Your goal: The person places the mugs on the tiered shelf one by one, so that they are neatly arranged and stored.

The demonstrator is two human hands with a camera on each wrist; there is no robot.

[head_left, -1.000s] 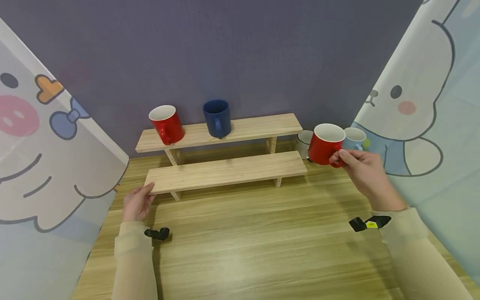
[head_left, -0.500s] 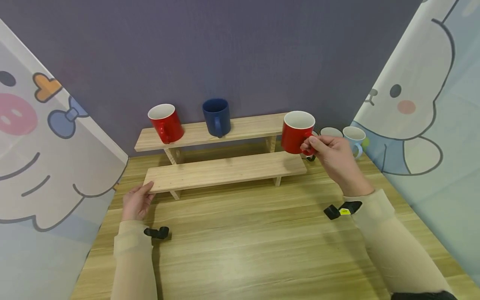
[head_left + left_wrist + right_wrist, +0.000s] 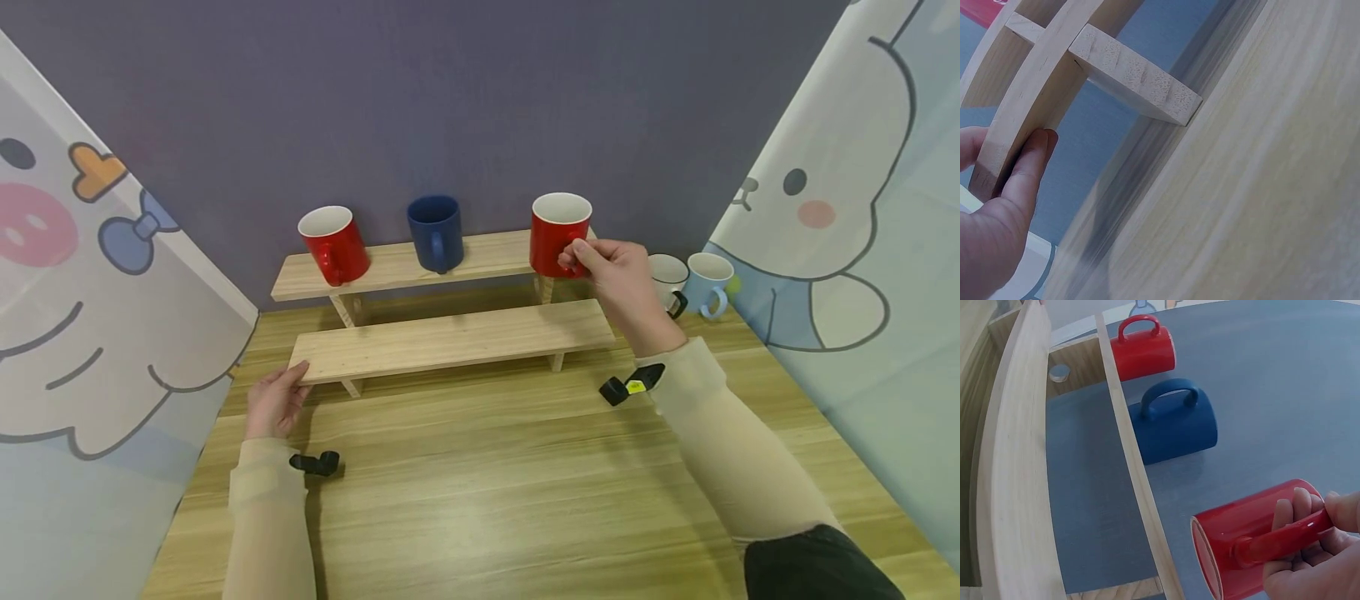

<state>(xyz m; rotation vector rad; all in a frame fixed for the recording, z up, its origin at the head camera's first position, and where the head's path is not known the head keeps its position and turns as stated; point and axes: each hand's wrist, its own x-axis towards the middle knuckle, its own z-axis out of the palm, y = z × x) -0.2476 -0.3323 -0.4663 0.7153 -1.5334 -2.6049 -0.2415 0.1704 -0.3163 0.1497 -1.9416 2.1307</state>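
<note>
At the lower left of the head view, the left hand point(image 3: 273, 406) rests with loosely straight fingers point(image 3: 1030, 164) against the left end of the lower shelf point(image 3: 450, 340), holding nothing. On the upper shelf point(image 3: 420, 262), left of centre, stand a red mug point(image 3: 333, 246) and, beside it, a dark blue mug point(image 3: 434, 233). Right of centre, the right hand point(image 3: 617, 279) grips a second red mug point(image 3: 558, 233) by its handle, fingers curled through it, upright above the right end of the upper shelf; whether it touches the board cannot be told. At the right, on the table point(image 3: 480, 500), stand a white mug point(image 3: 666, 279) and a light blue mug point(image 3: 708, 283).
</note>
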